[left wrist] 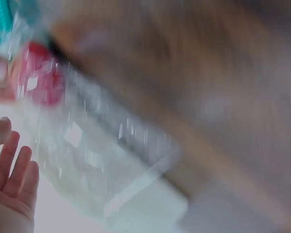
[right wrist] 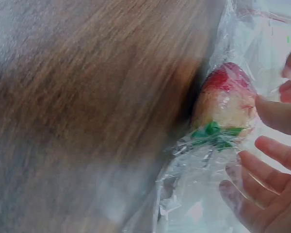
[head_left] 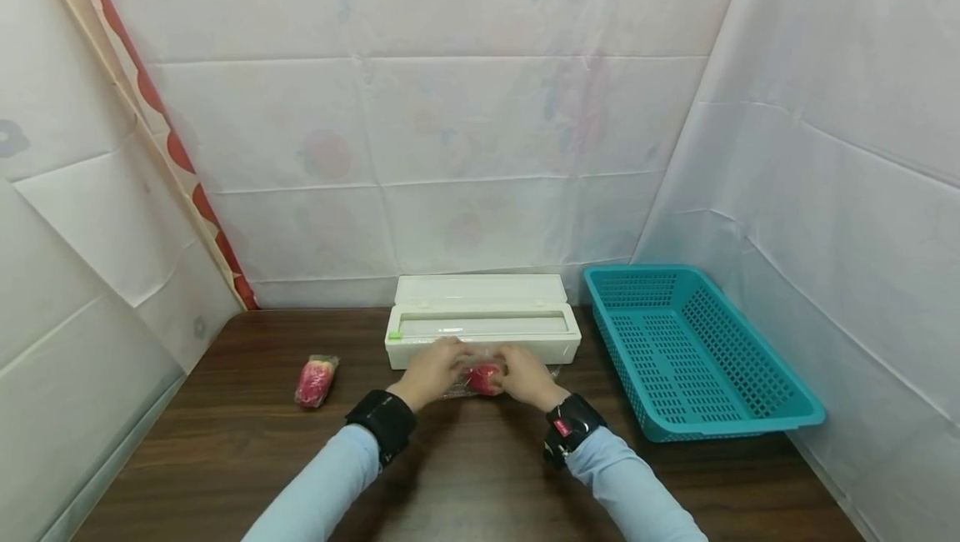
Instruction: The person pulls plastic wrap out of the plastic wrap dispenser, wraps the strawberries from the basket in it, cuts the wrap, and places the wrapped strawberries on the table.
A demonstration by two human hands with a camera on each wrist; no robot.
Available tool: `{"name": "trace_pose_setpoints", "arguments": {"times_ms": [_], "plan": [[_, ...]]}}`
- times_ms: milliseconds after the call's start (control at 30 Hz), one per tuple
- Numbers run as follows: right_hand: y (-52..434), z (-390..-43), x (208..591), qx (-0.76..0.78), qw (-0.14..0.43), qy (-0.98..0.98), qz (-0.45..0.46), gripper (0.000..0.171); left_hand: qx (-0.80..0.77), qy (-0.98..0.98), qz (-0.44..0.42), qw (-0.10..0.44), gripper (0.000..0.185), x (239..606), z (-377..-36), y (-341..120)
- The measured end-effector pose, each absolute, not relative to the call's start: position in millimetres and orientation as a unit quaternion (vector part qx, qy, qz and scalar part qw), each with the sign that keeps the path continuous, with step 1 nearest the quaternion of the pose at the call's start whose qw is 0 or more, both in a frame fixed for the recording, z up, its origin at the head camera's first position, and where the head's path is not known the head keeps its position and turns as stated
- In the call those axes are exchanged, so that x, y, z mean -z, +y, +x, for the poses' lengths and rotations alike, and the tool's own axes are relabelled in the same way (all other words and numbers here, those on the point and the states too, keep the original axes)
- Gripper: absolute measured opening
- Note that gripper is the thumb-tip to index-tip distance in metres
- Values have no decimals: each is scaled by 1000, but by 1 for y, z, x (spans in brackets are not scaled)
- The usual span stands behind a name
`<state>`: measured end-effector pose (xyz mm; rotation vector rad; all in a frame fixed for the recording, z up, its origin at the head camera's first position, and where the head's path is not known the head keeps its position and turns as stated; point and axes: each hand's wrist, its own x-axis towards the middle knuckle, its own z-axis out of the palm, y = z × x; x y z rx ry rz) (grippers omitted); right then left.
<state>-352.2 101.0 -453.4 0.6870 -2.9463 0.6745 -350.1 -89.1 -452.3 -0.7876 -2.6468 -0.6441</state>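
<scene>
In the head view, a red fruit [head_left: 483, 378] lies in clear cling film between my two hands, just before a white cling film box. The right wrist view shows it as red at one end, pale yellow at the other, with green leaves [right wrist: 212, 130]. Wrinkled film [right wrist: 191, 199] spreads around it. The thumb of my right hand [head_left: 527, 373] touches the fruit's side, its fingers loosely extended against the film. My left hand [head_left: 435, 368] is at the fruit's left; the left wrist view shows its fingers [left wrist: 24, 179] apart, nearly straight.
The white cling film box [head_left: 555, 350] has its lid raised and a green slider on its left. A wrapped red and yellow fruit [head_left: 316, 381] lies to the left on the dark wooden table [head_left: 225, 459]. A teal basket [head_left: 738, 429] stands at right. White cloth surrounds the table.
</scene>
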Motion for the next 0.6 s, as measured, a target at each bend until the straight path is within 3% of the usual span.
{"name": "trace_pose_setpoints", "arguments": {"times_ms": [267,600], "plan": [[92,-349,439,-232,38,-941,245,33,189,-954,-204,110,24,418,-371,-142],[67,-351,431,-221,63,-934,276,22,212,-962,-166,51,22,430,-378,-163]]}}
